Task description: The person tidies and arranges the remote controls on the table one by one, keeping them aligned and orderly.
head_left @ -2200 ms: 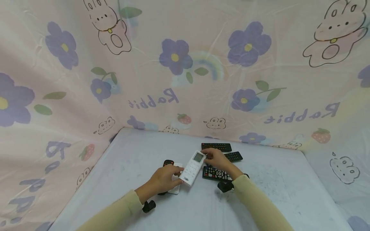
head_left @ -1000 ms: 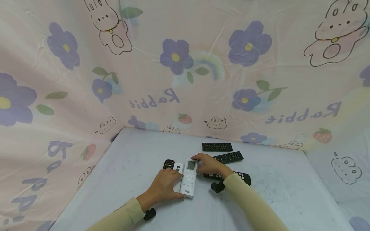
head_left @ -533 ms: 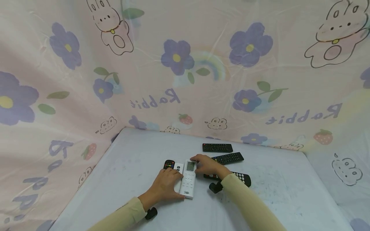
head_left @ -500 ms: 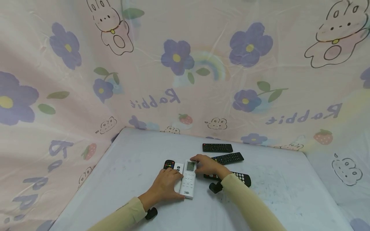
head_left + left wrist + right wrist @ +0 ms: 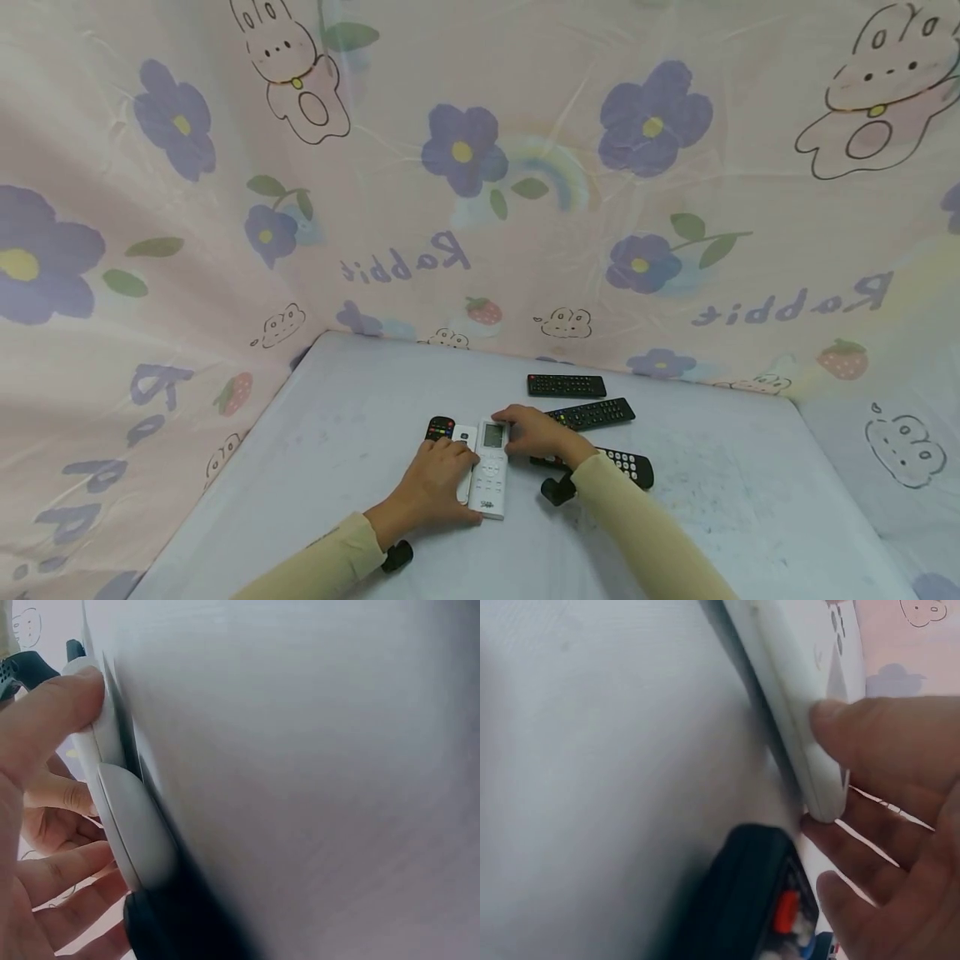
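Note:
A white air-conditioner remote (image 5: 490, 483) with a small display lies face up on the table, its length running away from me. My left hand (image 5: 431, 487) reaches over from the left, thumb at the remote's near end and forefinger at its left edge. My right hand (image 5: 534, 432) pinches its far right corner, thumb on the side (image 5: 821, 742). Directly left lies a second white remote (image 5: 465, 435), then a black remote (image 5: 440, 427), both partly covered by my left hand. In the left wrist view, the second white remote (image 5: 135, 825) lies beside the first.
To the right, a black remote (image 5: 633, 468) is partly hidden under my right wrist. Behind it a slanted black remote (image 5: 600, 412) and another black remote (image 5: 566, 386) lie near the back edge. Rabbit-print cloth (image 5: 510, 275) hangs behind the white table (image 5: 375, 375).
The air-conditioner remote was tilted and raised between both hands; it has come down and left, straightened beside the other white remote. Over the last half second the hands barely move.

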Motion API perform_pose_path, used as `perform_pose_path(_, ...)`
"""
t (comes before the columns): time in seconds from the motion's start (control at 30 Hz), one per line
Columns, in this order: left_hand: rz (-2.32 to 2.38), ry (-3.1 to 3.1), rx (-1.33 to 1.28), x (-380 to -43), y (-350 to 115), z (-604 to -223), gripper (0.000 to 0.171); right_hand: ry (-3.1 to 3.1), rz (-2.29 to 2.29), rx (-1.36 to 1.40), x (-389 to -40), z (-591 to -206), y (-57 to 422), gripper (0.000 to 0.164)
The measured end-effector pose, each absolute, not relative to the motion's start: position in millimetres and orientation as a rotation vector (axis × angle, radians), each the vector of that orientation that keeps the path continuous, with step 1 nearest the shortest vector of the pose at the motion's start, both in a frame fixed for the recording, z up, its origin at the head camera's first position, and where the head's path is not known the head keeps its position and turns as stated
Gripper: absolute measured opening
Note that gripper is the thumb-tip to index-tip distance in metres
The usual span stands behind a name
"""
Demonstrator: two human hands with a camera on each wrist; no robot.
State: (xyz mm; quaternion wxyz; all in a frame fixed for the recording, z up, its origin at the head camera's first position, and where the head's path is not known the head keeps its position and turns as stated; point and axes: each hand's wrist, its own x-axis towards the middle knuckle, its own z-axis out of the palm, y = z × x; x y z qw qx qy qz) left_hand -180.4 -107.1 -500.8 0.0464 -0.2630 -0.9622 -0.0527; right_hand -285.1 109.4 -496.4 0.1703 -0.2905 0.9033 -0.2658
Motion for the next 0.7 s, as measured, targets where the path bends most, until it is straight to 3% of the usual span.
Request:
perform_pose_path(0.43,-0.119,-2.898,-0.835,-182,-104,-498,0.085,2.633,-0.788,-0.792,-279,-492,109,0.06)
perform_pose_path(0.7,-0.347,-2.816,-0.792,-194,-91,-482,0.078,2.724,-0.964,-0.818,-266,-473,133,0.051)
